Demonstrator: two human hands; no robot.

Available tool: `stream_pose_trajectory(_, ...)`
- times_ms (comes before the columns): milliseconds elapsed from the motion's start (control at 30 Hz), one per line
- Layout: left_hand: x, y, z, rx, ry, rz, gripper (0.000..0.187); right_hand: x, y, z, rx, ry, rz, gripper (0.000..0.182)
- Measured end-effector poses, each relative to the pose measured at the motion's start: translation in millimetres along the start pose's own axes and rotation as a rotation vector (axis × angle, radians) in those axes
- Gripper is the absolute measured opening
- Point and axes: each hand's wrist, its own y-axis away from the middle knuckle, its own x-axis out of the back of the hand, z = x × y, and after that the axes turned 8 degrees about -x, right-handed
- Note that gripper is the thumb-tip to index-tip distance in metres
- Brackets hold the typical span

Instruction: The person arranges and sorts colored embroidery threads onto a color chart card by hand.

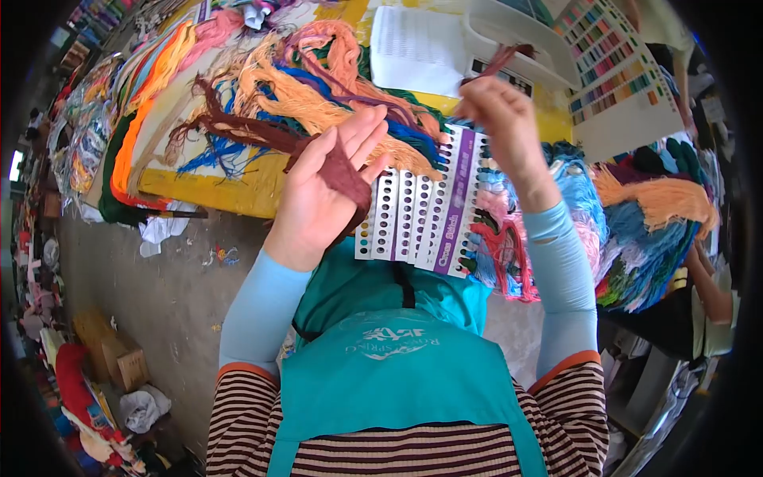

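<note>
My left hand [314,203] is palm up, with a dark brown embroidery thread skein [346,176] gripped across the palm and hanging past the wrist. More brown strands trail behind it over the table. Raised at the right, my right hand [502,119] has its fingers closed on a small bunch of brown thread [509,60], whose ends stick up past the fingers. Between the hands, punched white thread cards [407,211] with a purple "Cross Stitch" strip lie at the table's near edge.
Peach skeins [298,91] and blue ones cover the yellow table [246,195]. A printed sheet [417,48], a white plastic tray [520,44] and a colour chart [616,71] lie behind. More skeins [656,199] hang at right, near another person's arm [710,282].
</note>
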Motion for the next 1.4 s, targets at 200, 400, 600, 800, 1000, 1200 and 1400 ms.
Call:
stream_pose_trajectory(200, -8, -10, -27, 0.053, 0.017, -0.023, 0.045, -72, 50, 7, -0.192, -0.099, -0.21, 0.016)
stream_pose_trajectory(400, -12, 2, -36, 0.034, -0.077, -0.026, 0.048, -88, 64, 14, -0.306, -0.146, -0.136, 0.018)
stream_pose_trajectory(600, -4, 6, -39, 0.013, -0.141, -0.027, 0.047, -84, 69, 25, -0.307, -0.209, -0.117, 0.01)
stream_pose_trajectory(800, -5, 8, -39, -0.007, -0.126, -0.002, 0.046, -82, 73, 29, -0.322, -0.398, -0.052, 0.005)
stream_pose_trajectory(1000, -7, 9, -39, -0.047, -0.205, 0.003, 0.045, -84, 74, 33, -0.279, -0.38, -0.076, 0.004)
stream_pose_trajectory(1200, -7, 8, -38, -0.073, -0.255, -0.007, 0.044, -92, 77, 27, -0.241, -0.202, -0.082, 0.004)
stream_pose_trajectory(1400, -3, 7, -38, -0.063, -0.218, -0.01, 0.043, -87, 74, 38, -0.249, -0.372, -0.034, 0.005)
